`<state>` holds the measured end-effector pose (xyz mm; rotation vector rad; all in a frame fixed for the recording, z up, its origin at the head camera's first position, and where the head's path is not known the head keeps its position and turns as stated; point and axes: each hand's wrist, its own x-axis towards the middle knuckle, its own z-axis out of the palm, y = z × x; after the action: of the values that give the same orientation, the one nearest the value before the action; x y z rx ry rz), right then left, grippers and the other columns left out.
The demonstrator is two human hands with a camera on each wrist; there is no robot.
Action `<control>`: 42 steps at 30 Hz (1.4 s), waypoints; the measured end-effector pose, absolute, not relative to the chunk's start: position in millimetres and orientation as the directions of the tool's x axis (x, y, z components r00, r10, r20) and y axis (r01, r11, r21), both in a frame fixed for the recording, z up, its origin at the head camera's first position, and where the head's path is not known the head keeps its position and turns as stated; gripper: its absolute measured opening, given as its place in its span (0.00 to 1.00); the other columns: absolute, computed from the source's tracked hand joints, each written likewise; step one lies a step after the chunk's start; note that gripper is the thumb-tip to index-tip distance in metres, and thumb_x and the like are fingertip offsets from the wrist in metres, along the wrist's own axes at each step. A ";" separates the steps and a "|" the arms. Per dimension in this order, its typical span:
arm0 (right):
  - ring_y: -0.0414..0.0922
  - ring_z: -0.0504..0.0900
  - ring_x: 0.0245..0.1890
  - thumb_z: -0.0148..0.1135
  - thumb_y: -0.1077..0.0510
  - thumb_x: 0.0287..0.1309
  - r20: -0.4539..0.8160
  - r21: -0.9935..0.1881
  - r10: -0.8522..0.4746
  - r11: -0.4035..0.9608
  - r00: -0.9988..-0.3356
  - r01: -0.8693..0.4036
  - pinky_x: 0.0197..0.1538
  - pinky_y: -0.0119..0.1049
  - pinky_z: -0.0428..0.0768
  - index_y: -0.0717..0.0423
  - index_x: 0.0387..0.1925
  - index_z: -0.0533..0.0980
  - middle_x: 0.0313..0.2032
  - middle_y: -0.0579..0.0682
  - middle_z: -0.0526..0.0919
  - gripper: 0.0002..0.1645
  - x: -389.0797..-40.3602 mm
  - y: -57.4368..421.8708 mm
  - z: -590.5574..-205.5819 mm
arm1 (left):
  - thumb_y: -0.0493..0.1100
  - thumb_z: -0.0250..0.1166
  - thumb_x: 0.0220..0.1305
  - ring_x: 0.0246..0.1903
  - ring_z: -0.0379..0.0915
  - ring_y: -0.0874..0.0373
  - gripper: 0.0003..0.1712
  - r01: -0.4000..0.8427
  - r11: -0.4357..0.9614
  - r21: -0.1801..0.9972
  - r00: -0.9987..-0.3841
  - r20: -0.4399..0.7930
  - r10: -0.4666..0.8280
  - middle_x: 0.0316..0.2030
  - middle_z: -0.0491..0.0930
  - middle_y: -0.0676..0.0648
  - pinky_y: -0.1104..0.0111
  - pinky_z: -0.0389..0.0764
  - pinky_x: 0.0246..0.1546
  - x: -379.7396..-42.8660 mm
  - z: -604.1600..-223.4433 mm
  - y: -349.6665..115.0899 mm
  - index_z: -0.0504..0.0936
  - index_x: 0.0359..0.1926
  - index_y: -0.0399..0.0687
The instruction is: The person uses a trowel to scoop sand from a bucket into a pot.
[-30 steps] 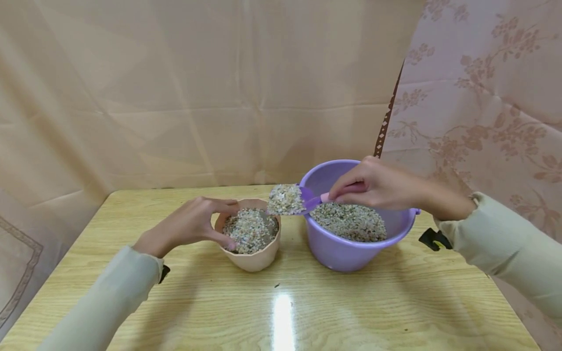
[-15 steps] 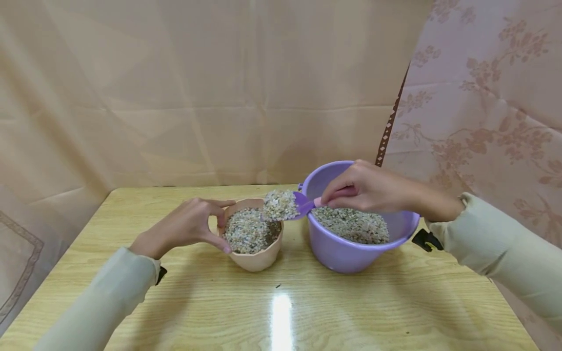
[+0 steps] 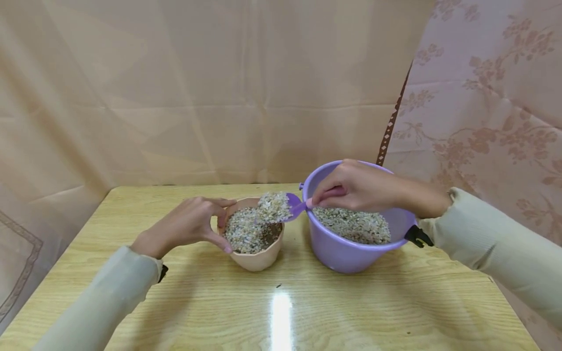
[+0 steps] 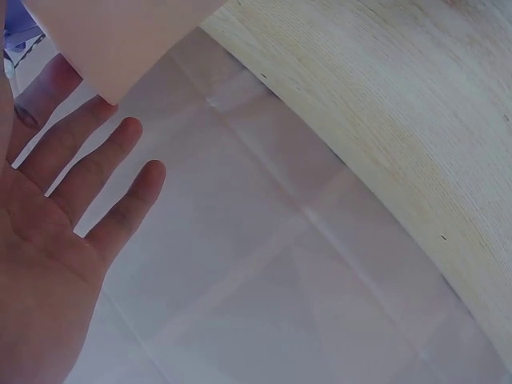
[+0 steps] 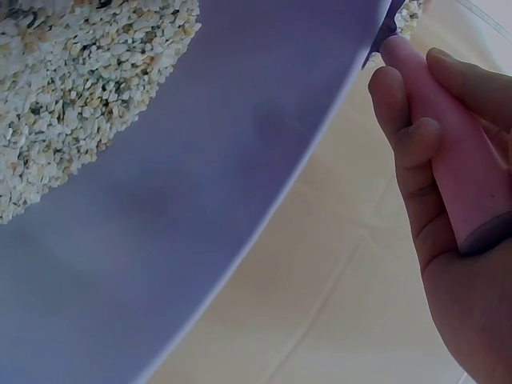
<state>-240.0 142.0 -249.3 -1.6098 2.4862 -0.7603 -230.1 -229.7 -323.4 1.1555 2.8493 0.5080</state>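
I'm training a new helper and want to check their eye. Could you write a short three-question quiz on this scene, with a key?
1. Which hand holds the scoop?
2. True or false: both the bucket and the pot hold gravel.
3. The left hand grips:
A) the bucket
B) the pot
C) the scoop

Key:
1. The right hand, by the pink handle.
2. True.
3. B.

Bowl [image 4: 120, 36] mostly outside left-wrist view
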 end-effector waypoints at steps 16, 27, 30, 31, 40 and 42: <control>0.31 0.74 0.25 0.68 0.65 0.59 0.171 -0.395 -0.899 0.313 -0.404 -0.863 0.33 0.32 0.76 0.49 0.37 0.88 0.30 0.36 0.85 0.08 -241.0 129.4 -243.4 | 0.72 0.74 0.31 0.15 0.45 0.70 0.25 0.682 0.659 0.317 -0.719 0.132 0.682 0.59 0.79 0.41 0.71 0.62 0.19 -227.6 -323.3 -225.9 0.75 0.18 0.64; 0.31 0.70 0.18 0.68 0.65 0.59 0.079 -0.362 -0.887 0.399 -0.455 -0.842 0.23 0.29 0.69 0.51 0.36 0.87 0.29 0.37 0.85 0.07 -237.6 120.8 -228.2 | 0.73 0.73 0.32 0.15 0.45 0.70 0.25 0.679 0.660 0.321 -0.721 0.122 0.683 0.59 0.78 0.41 0.71 0.62 0.18 -226.4 -322.4 -225.7 0.76 0.18 0.63; 0.32 0.71 0.19 0.68 0.65 0.59 0.052 -0.341 -0.889 0.412 -0.454 -0.845 0.23 0.29 0.70 0.50 0.35 0.87 0.29 0.38 0.86 0.07 -235.4 117.0 -223.5 | 0.73 0.72 0.33 0.15 0.43 0.70 0.25 0.678 0.665 0.314 -0.721 0.110 0.684 0.60 0.78 0.41 0.71 0.61 0.18 -226.2 -321.5 -225.9 0.76 0.19 0.63; 0.32 0.72 0.19 0.68 0.64 0.59 0.044 -0.331 -0.891 0.414 -0.452 -0.848 0.24 0.30 0.71 0.50 0.35 0.87 0.29 0.38 0.86 0.07 -234.7 115.6 -222.2 | 0.73 0.73 0.33 0.15 0.43 0.70 0.26 0.676 0.667 0.314 -0.723 0.108 0.682 0.60 0.78 0.41 0.71 0.60 0.18 -226.2 -321.1 -225.8 0.76 0.19 0.63; 0.32 0.80 0.26 0.67 0.65 0.59 0.017 -0.270 -0.893 0.429 -0.450 -0.862 0.33 0.31 0.79 0.50 0.34 0.87 0.32 0.42 0.88 0.07 -232.4 107.3 -218.3 | 0.73 0.73 0.34 0.15 0.42 0.69 0.26 0.678 0.671 0.302 -0.722 0.102 0.684 0.61 0.78 0.42 0.71 0.59 0.18 -226.5 -320.6 -225.2 0.76 0.20 0.62; 0.33 0.82 0.28 0.67 0.65 0.59 0.003 -0.265 -0.889 0.440 -0.457 -0.858 0.35 0.30 0.80 0.51 0.34 0.87 0.33 0.43 0.89 0.08 -232.0 105.0 -216.3 | 0.74 0.72 0.35 0.15 0.41 0.69 0.26 0.679 0.671 0.298 -0.721 0.100 0.686 0.61 0.78 0.43 0.71 0.59 0.18 -226.8 -320.5 -225.1 0.76 0.20 0.62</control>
<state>-232.0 105.0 -216.3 -1.5552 2.5478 -0.3456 -226.8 -225.1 -320.5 1.1651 2.8525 0.4962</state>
